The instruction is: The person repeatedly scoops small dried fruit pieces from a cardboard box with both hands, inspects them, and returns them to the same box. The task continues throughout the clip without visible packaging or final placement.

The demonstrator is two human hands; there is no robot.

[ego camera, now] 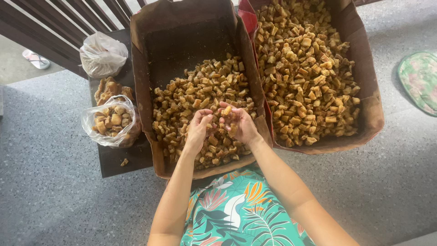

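Both my hands work over the near box of fried chunks.

At far left a knotted white bag (103, 54) and an open bag (111, 120) of chunks sit on the dark tabletop (129, 157), close by so I can reach them. My left hand (199, 130) cups loosely over the left box (145, 82), its fingers curled around a few chunks. My right hand (239, 125) is beside it, almost touching, fingers pinched on one chunk (226, 110) lifted just above the heap. The box sits against my lap, so the heap is within easy reach. The right box (364, 59) stands fuller, touching the first; a patterned mat (421, 79) lies far right on the floor.
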